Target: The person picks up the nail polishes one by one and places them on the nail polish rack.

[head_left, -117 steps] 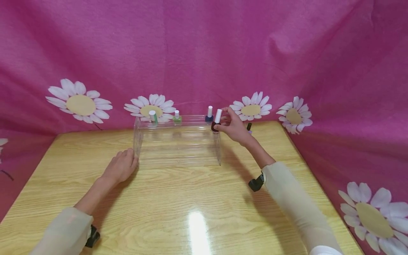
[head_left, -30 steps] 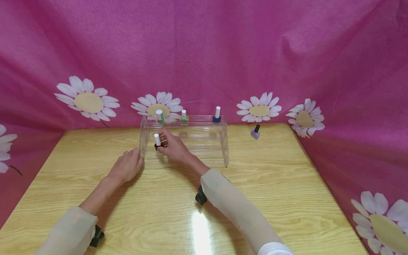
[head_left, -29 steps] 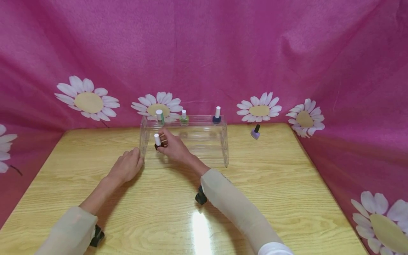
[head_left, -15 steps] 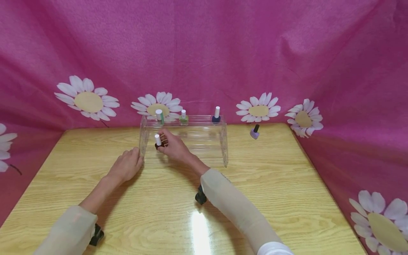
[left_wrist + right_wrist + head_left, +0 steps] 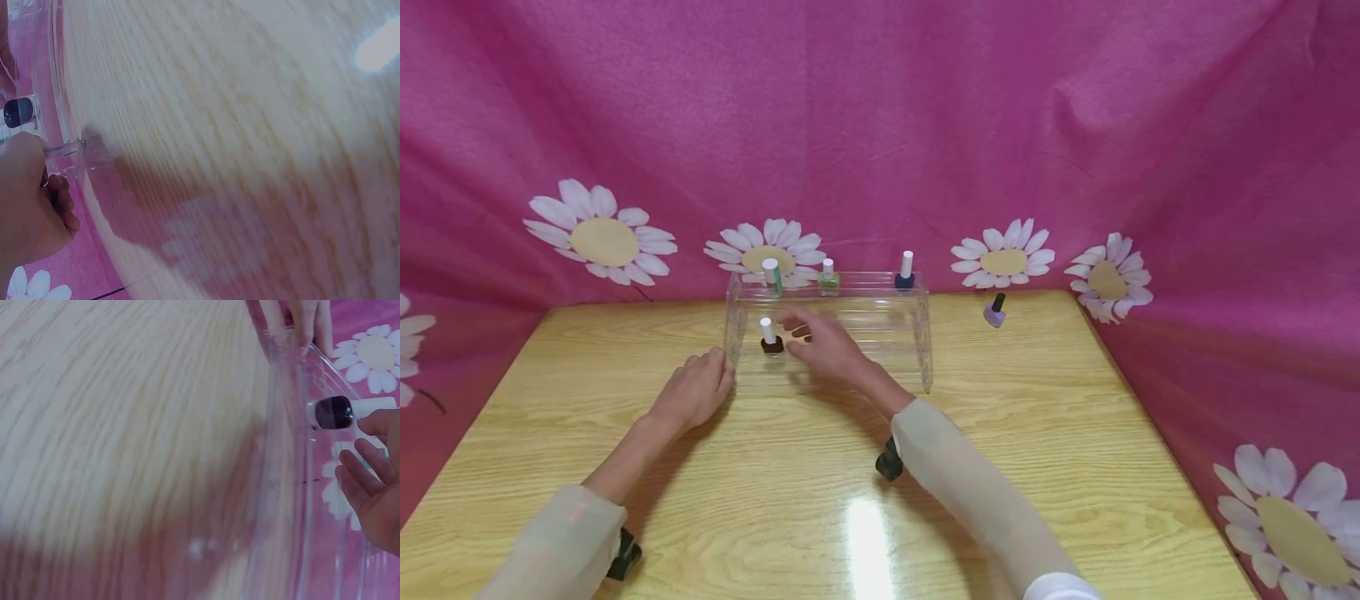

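A clear acrylic stepped rack point(image 5: 923, 343) stands on the table. My left hand point(image 5: 695, 389) holds its left side panel, and the left wrist view shows that hand's fingers point(image 5: 61, 200) curled at the panel's edge. A dark nail polish bottle point(image 5: 772, 345) with a white cap stands upright on a lower step near the left end. Just right of that bottle is my right hand point(image 5: 829, 342), thumb and fingers spread apart and holding nothing. In the right wrist view a gap shows between its fingers and the dark bottle point(image 5: 334, 413).
Along the rack's top step stand a white-and-green bottle point(image 5: 772, 277), a light green nail polish point(image 5: 829, 283) and a navy one point(image 5: 905, 282). A lilac nail polish point(image 5: 995, 317) with a black cap sits on the table point(image 5: 1000, 400) to the right. A pink flowered cloth point(image 5: 880, 125) hangs behind.
My right hand carried the dark nail polish from the rack's top right to the lower left step, then let go and drew slightly right. My left hand stayed at the panel.
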The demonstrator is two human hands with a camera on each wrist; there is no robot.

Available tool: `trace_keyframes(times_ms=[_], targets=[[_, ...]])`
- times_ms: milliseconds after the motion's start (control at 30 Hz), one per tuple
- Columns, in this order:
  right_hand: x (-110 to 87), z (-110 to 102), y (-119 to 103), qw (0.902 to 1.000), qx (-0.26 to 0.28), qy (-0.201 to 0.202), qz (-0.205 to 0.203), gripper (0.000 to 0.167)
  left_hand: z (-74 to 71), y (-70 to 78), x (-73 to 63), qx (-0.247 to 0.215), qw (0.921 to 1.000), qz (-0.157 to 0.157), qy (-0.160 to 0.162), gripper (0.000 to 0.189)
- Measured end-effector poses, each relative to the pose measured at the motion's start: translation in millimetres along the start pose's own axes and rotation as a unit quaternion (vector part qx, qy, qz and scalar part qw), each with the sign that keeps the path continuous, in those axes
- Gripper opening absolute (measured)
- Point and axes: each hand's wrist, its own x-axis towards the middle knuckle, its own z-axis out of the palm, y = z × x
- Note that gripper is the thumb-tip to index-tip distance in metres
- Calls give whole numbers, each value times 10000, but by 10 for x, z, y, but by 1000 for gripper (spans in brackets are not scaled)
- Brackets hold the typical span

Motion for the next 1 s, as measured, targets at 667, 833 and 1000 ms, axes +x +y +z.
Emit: trace_keyframes(times_ms=[667, 833, 1000], targets=[[-360, -802, 142, 9910, 36, 1316, -229, 22, 27, -21, 5, -12, 9999, 63, 130, 17], [-440, -1030, 275, 9811, 399, 1880, -240, 26, 15, -14, -2, 8, 9999, 26, 109, 17], [-516, -1209, 403, 9718, 409, 2314, -183, 28, 7, -6, -2, 4, 9999, 59, 158, 17]])
